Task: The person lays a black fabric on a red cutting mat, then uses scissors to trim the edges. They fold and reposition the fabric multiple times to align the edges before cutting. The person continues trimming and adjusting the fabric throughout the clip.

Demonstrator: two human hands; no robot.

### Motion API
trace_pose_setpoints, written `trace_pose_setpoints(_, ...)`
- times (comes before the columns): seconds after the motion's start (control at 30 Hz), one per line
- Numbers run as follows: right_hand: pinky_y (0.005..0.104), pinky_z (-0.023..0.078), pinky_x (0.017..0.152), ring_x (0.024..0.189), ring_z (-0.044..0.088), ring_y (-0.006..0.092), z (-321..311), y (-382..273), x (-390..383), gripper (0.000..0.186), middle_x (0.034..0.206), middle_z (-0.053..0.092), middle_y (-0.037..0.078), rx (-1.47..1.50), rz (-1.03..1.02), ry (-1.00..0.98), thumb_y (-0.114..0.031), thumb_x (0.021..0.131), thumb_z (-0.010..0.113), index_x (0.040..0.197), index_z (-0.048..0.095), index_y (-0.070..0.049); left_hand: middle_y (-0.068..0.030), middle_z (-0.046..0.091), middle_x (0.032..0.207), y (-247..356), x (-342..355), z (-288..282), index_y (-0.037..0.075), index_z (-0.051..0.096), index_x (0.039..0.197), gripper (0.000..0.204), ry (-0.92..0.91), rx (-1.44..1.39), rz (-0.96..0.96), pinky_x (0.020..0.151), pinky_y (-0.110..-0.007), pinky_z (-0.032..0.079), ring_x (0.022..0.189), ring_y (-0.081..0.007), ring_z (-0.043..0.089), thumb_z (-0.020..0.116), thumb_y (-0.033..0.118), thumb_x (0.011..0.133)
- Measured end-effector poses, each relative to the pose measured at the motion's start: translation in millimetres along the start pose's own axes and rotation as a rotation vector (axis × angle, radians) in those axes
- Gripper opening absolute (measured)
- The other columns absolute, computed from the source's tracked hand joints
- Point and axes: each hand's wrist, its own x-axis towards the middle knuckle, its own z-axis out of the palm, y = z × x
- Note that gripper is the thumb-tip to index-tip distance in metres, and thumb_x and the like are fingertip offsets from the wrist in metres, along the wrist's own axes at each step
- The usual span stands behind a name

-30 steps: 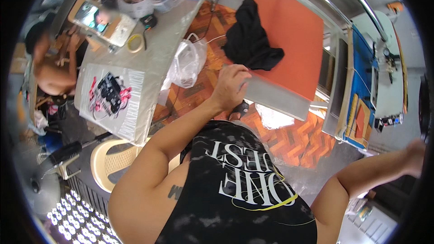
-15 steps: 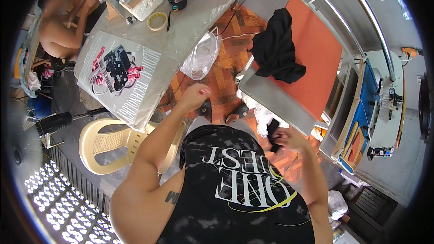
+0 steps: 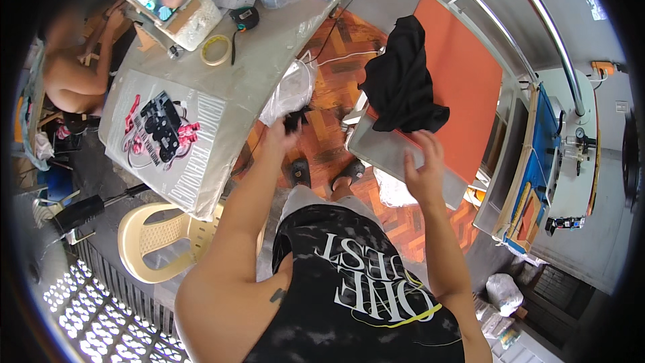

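A black garment (image 3: 406, 81) lies bunched on the orange pad (image 3: 463, 87) of a press at the right. My right hand (image 3: 424, 165) is open, fingers spread, over the pad's grey near edge, just short of the garment. My left hand (image 3: 285, 137) reaches forward beside the table, blurred by motion. A small black piece of cloth (image 3: 295, 119) is at its fingertips, against a clear plastic bag (image 3: 290, 91). Whether the fingers hold that piece or are apart from it cannot be made out.
The plastic-covered table (image 3: 262, 47) at the left bears a tape roll (image 3: 216, 50), a tape measure (image 3: 244, 18), a phone in a stand (image 3: 158, 0) and a printed sheet (image 3: 164, 134). A cream chair (image 3: 158, 235) stands below it. Another person (image 3: 74, 81) sits beyond.
The small black piece, held in my right hand before, is now at my left hand by the bag. My left hand moved slightly; my right hand rose toward the garment and opened.
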Motion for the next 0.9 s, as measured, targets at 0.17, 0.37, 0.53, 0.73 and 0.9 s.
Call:
trace_pose_setpoints(0.17, 0.0556, 0.013, 0.122, 0.151, 0.022, 0.0410, 30.4, 54.5, -19.9, 0.061, 0.159, 0.031, 0.024, -0.417, 0.187, -0.070, -0.039, 0.098, 0.055, 0.149, 0.045, -0.006, -0.0090, 0.020, 0.167, 6.4, 94.1, 4.1, 0.009, 0.032, 0.155, 0.071, 0.119, 0.340, 0.080, 0.115, -0.059, 0.036, 0.143, -0.0408, 0.036, 0.060, 0.041, 0.098)
trace_pose_setpoints(0.37, 0.0573, 0.013, 0.121, 0.151, 0.022, 0.0413, 37.4, 64.5, -23.6, 0.063, 0.159, 0.031, 0.022, -0.387, 0.197, -0.007, -0.040, 0.094, 0.058, 0.147, 0.047, -0.006, -0.0119, 0.072, 0.113, -36.0, 93.1, 0.1, 0.006, 0.073, 0.113, 0.033, 0.221, 2.028, 0.642, 0.101, -0.041, 0.049, 0.118, -0.0300, 0.064, 0.073, 0.025, 0.086)
trace_pose_setpoints(0.53, 0.0580, 0.013, 0.120, 0.150, 0.024, 0.0420, 37.5, 65.1, -24.7, 0.062, 0.158, 0.034, 0.023, -0.344, 0.173, 0.027, -0.038, 0.092, 0.061, 0.145, 0.050, -0.007, -0.0196, 0.072, 0.107, -51.5, 110.4, 25.5, 0.008, 0.071, 0.109, 0.025, -0.078, 2.164, 0.500, 0.095, -0.046, 0.051, 0.108, -0.0375, 0.066, 0.068, 0.022, 0.088)
trace_pose_setpoints(0.73, 0.0564, 0.017, 0.120, 0.149, 0.028, 0.0395, 33.8, 63.9, -24.3, 0.061, 0.155, 0.039, 0.021, -0.333, 0.204, 0.041, -0.034, 0.087, 0.066, 0.142, 0.055, -0.010, -0.0256, 0.069, 0.103, -76.9, 92.5, 18.7, 0.006, 0.071, 0.102, 0.022, -0.406, 2.220, 0.636, 0.087, -0.051, 0.052, 0.099, -0.0438, 0.067, 0.066, 0.023, 0.089)
trace_pose_setpoints(0.9, 0.0555, 0.021, 0.119, 0.147, 0.031, 0.0375, 35.9, 58.9, -22.5, 0.052, 0.152, 0.044, 0.017, -0.252, 0.174, 0.161, -0.032, 0.086, 0.070, 0.133, 0.062, -0.013, -0.0221, 0.057, 0.125, -62.7, -22.5, 81.4, 0.002, 0.067, 0.114, 0.029, -0.072, 1.603, 1.176, 0.105, -0.045, 0.043, 0.118, -0.0401, 0.054, 0.068, 0.012, 0.087)
